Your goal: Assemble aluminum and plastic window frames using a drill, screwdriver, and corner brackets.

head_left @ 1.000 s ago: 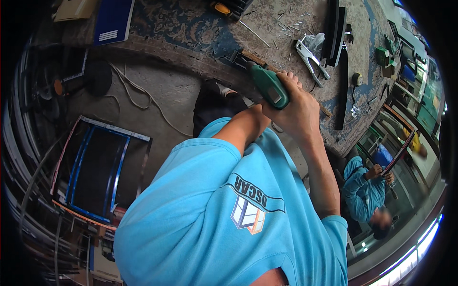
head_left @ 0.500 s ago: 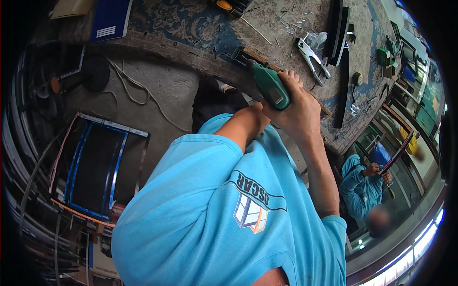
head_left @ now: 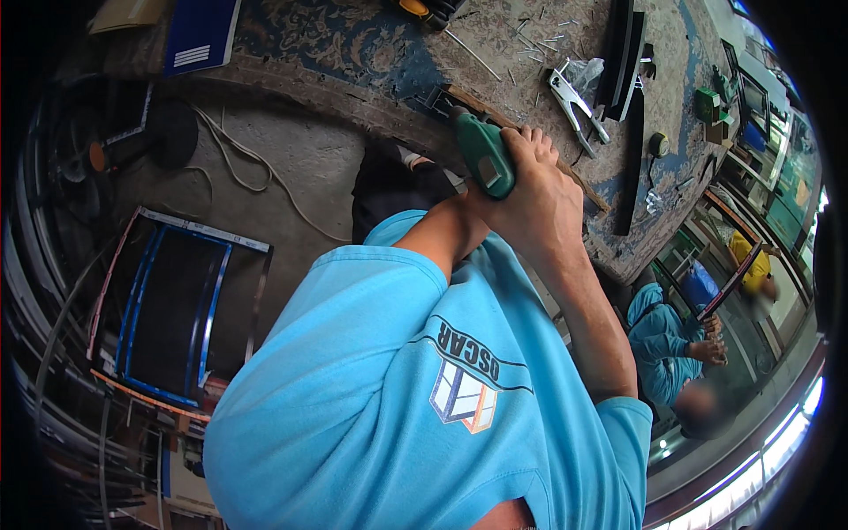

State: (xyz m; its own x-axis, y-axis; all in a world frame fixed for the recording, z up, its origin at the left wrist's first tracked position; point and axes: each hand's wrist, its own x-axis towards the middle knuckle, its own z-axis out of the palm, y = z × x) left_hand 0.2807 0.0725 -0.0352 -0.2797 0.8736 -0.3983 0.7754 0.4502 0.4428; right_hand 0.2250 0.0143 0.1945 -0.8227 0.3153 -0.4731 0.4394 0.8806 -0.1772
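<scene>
Your right hand [head_left: 534, 199] is closed on the green, dark-nosed power drill [head_left: 480, 148], with its back upward and its fingers bent beyond the tool's right side. Your left forearm [head_left: 428, 237] crosses in front of your body and passes behind the right wrist; the left hand is hidden there, and you cannot be told what it holds.

The drill lies just over the near edge of the large table with a worn blue-and-tan patterned cover [head_left: 358, 49], its nose pointing up and left. That nose is near a small dark metal piece [head_left: 433, 100] at the edge; whether they touch cannot be told. A narrow brown wooden strip [head_left: 596, 198] runs along the same edge and passes close by your right fingers.

Right of the drill, your room is bounded by the silver plier-like metal tool [head_left: 570, 102], then by the long flat black strip [head_left: 632, 168]. The yellow-and-black tape measure [head_left: 659, 144] lies beyond the strip.

On your left, the table runs wide to the blue flat folder [head_left: 201, 31] at its edge. Below that edge, a pale looped cord [head_left: 265, 168] crosses the grey floor [head_left: 300, 141] beside your legs. A co-worker in a blue top [head_left: 661, 353] is well apart, at far right.
</scene>
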